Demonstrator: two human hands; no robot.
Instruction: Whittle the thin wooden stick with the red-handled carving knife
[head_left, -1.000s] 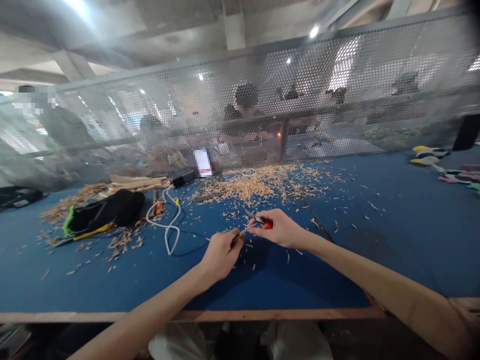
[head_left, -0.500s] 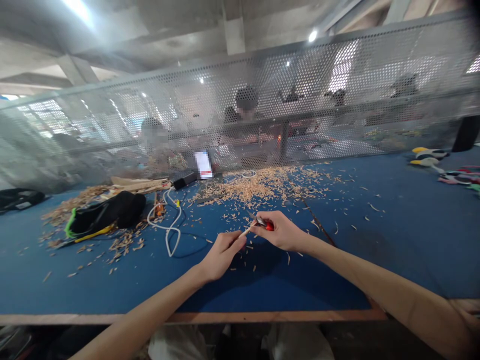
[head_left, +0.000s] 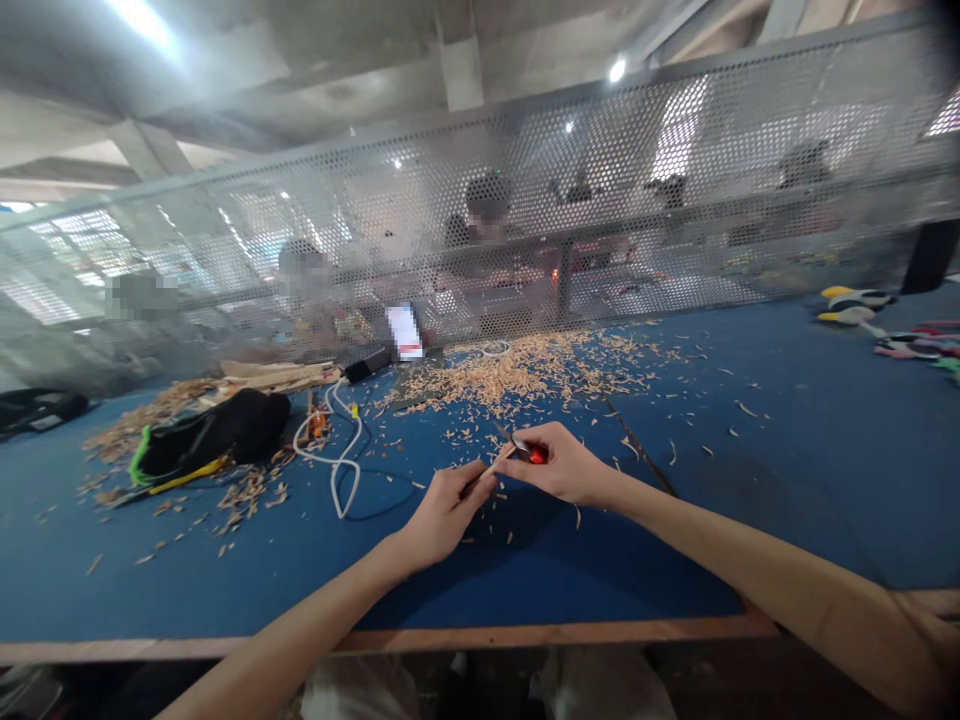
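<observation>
Above the blue tabletop (head_left: 600,570), my left hand (head_left: 448,512) is closed around one end of a thin, pale wooden stick (head_left: 497,462). My right hand (head_left: 562,466) grips a knife with a red handle (head_left: 537,455); its blade lies against the far end of the stick. Both hands are close together, nearly touching. Much of the knife handle is hidden inside my right fingers. Pale curled wood shavings (head_left: 517,370) lie heaped beyond my hands, with loose ones scattered beneath them.
To the left lie a black cloth item with green trim (head_left: 217,430), a yellow-handled tool (head_left: 187,475), a white cable (head_left: 330,460) and wood strips (head_left: 277,372). A lit phone (head_left: 405,332) leans near the perforated metal screen (head_left: 637,220). Gloves (head_left: 855,305) lie far right. People sit beyond the screen.
Both hands stay at nearly the same place, still holding the stick and knife. The view has shifted slightly; the knife and stick show only a very small movement.
</observation>
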